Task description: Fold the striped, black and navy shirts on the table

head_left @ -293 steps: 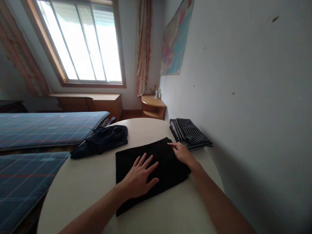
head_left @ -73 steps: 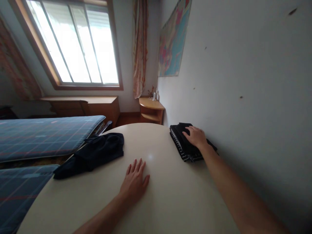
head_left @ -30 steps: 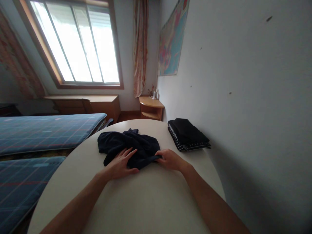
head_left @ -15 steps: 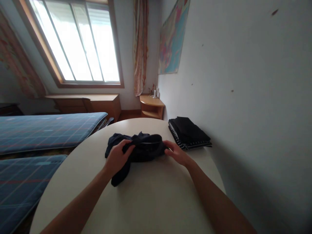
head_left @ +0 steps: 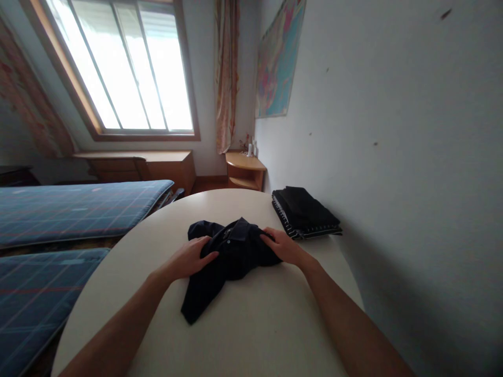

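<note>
A crumpled dark navy polo shirt lies on the white round table, its collar and a small light button facing up. One sleeve stretches toward me at the lower left. My left hand rests on the shirt's left side, fingers and thumb spread apart on the cloth. At the other side, near the collar, my right hand has its thumb and fingers close together on the fabric. Cloth under both palms is hidden.
Folded black clothes, the lower one with white stripes, are stacked at the table's right, by the wall. Two blue plaid mattresses lie left of the table. A wooden corner shelf stands beyond it.
The shirt has turned over and spread toward me; its collar and button now show where a rolled opening was. My left hand has loosened and shifted slightly left.
</note>
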Demonstrator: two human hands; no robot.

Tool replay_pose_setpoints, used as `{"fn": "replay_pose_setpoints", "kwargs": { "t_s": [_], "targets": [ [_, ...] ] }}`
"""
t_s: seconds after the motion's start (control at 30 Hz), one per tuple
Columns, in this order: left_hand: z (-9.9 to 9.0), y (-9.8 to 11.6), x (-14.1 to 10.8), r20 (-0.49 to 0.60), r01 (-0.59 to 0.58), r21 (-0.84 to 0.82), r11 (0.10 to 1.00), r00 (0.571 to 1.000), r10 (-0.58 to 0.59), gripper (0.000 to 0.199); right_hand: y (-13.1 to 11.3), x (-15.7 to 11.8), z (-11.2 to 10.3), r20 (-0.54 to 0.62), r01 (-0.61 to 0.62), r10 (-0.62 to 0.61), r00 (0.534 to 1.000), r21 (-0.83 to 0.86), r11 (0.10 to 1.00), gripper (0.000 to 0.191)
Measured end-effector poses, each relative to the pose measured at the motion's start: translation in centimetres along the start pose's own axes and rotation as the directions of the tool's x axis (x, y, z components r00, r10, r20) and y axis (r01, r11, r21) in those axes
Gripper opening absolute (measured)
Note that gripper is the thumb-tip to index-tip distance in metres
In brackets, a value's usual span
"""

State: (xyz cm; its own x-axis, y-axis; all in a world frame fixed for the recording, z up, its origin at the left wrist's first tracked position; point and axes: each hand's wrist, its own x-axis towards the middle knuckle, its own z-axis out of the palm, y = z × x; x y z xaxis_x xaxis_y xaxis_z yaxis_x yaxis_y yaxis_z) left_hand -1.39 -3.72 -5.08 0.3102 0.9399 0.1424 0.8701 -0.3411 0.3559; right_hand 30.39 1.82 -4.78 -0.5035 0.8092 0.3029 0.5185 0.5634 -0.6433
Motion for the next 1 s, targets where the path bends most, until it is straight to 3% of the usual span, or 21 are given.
{"fn": "replay_pose_setpoints", "kwargs": {
  "t_s": [0.1, 0.2, 0.3, 0.4, 0.47, 0.63, 0.7, 0.8, 0.83, 0.9, 0.97, 1.0],
  "targets": [
    [-1.0, 1.6, -0.3, 0.045, -0.025, -0.063, 0.998, 0.999, 0.028, 0.032, 0.3, 0.0, -1.0, -0.1, 0.005, 0.004, 0.995, 0.088, 0.996, 0.032],
    [-1.3, 1.5, 0.2, -0.179, 0.073, -0.173, 0.982, 0.978, -0.104, 0.034, 0.5, 0.1, -1.2, -0.236, -0.06, 0.11, 0.966, 0.211, 0.976, 0.037],
    [-0.5, -0.3, 1.0, -0.355, 0.216, -0.289, 0.933, 0.881, -0.314, 0.045, 0.6, 0.1, -0.6, -0.216, -0.102, 0.168, 0.962, 0.285, 0.953, 0.046],
    [0.8, -2.3, 1.5, -0.224, 0.295, -0.354, 0.888, 0.895, -0.387, 0.067, 0.6, -0.2, 0.0, -0.087, -0.082, 0.103, 0.991, 0.215, 0.973, 0.061],
    [1.5, -2.8, 1.3, -0.135, 0.293, -0.334, 0.896, 0.926, -0.353, 0.08, 0.7, -0.4, 0.3, 0.017, -0.06, 0.058, 0.998, 0.175, 0.983, 0.066],
    [1.6, -2.5, 0.3, -0.072, 0.117, -0.305, 0.945, 0.987, -0.145, 0.088, 0.8, -0.6, -0.2, 0.175, -0.031, 0.005, 0.984, 0.141, 0.99, 0.04],
    [1.1, -2.6, -0.1, 0.039, 0.108, -0.407, 0.907, 0.994, -0.1, 0.086, 0.8, -0.9, -0.8, 0.28, -0.101, 0.059, 0.958, 0.138, 0.985, 0.043],
    [0.1, -3.2, 0.0, 0.246, 0.186, -0.62, 0.762, 0.969, -0.037, 0.087, 0.9, -1.2, -1.9, 0.389, -0.195, 0.118, 0.914, 0.166, 0.967, 0.042],
    [-0.2, -3.5, 0.2, 0.248, 0.207, -0.642, 0.738, 0.967, -0.055, 0.087, 1.1, -1.2, -2.1, 0.371, -0.202, 0.122, 0.921, 0.185, 0.962, 0.041],
    [-0.7, -4.2, 0.6, 0.092, 0.217, -0.578, 0.787, 0.975, -0.202, 0.082, 1.8, -0.8, -2.0, 0.224, -0.186, 0.135, 0.965, 0.226, 0.956, 0.037],
    [-1.0, -4.9, 1.1, -0.167, 0.25, -0.446, 0.86, 0.92, -0.354, 0.071, 2.6, 0.0, -1.3, -0.043, -0.154, 0.171, 0.984, 0.269, 0.951, 0.032],
    [-0.9, -5.2, 1.2, -0.254, 0.284, -0.399, 0.872, 0.879, -0.403, 0.069, 2.9, 0.4, -0.9, -0.18, -0.137, 0.195, 0.964, 0.289, 0.947, 0.031]
  ]
}}
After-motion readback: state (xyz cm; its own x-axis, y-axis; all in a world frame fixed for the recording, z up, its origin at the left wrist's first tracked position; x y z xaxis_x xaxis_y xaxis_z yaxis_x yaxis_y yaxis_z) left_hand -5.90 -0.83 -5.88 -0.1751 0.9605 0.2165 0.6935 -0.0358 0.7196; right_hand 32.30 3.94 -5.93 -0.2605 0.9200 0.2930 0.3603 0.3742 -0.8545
